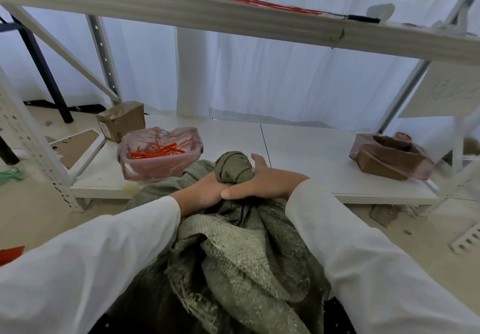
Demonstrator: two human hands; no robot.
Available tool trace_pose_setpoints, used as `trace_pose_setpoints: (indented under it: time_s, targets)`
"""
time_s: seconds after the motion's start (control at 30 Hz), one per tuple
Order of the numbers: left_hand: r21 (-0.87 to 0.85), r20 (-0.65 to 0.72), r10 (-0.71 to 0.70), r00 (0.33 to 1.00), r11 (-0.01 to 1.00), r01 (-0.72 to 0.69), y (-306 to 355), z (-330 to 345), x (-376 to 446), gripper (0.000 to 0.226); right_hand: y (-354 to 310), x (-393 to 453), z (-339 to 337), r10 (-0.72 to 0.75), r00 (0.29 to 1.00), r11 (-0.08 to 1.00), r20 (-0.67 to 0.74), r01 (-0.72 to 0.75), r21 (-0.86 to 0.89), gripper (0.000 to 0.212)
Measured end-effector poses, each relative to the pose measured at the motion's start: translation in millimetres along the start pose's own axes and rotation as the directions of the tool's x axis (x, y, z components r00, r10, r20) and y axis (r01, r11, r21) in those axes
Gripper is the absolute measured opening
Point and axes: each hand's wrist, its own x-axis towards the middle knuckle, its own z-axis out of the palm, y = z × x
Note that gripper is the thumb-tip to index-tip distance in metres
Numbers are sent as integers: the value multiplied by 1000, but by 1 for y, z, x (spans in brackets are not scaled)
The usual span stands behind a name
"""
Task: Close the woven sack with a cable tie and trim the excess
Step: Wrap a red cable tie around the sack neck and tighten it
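**Both hands clamp sack neck at low shelf**

No brand or label can be read: the small box [122, 120] at rear left carries a pale sticker w/ red marks too blurred to make out, and the sheet [446, 92] hanging at right shows only faint scribbles.

The sack [233, 250], olive-green coarse weave w/ frayed edges, sits in the foreground between the person's white sleeves, its top resting against the front edge of the shelf [311, 152]. Its mouth is gathered into a tight neck, w/ a bunched knob of fabric [233, 167] poking up above the hands. Left hand [205, 191] is wrapped around the neck from the left, fingers closed on the cloth; right hand [262, 180] is closed over it from the right, thumb lying across the left hand, fingertips curling round the far side of the knob.

A bin [161, 152] lined w/ clear plastic, just left of the sack, holds orange tie offcuts [158, 150]. Long orange ties [259, 2] lie on the upper shelf. A brown carton [389, 157] in reddish plastic sits at right.
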Motion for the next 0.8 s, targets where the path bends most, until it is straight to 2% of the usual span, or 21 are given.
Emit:
trace_pose_setpoints:
  time_s: [0.17, 0.33, 0.47, 0.53, 0.6, 0.7, 0.77, 0.8]
  targets:
    - [-126, -57, -83, 995, 989, 76, -8, -1, 7, 28, 4, -16, 10, 54, 991, 938, -124, -92, -334, 124]
    - [-194, -112, -171, 979, 970, 148, -7, 4, 9, 33, 9, -21, 33, 137, 961, 879, -241, -230, -418, 121]
    - [-159, -162, -162, 973, 978, 136, -1, 10, 8, 38, 13, -19, 57, 31, 929, 798, -369, -245, -550, 82]
    - [-131, -176, -159, 971, 982, 137, 2, 11, 9, 37, 16, -20, 60, -20, 916, 785, -401, -234, -573, 72]
    - [-81, -185, -154, 970, 987, 142, 6, 11, 9, 33, 21, -19, 56, -22, 930, 813, -366, -196, -548, 79]
    - [-32, -206, -106, 973, 994, 101, 9, 5, 7, 18, 13, -26, 31, 4, 987, 932, -158, -62, -357, 94]
    - [-30, -194, -83, 978, 996, 78, 7, -2, 5, 17, 7, -34, 4, -40, 997, 991, 62, 48, -127, 80]
    - [-26, -177, -78, 981, 997, 75, 6, -5, 5, 19, 5, -38, -9, -56, 992, 998, 115, 59, -29, 74]
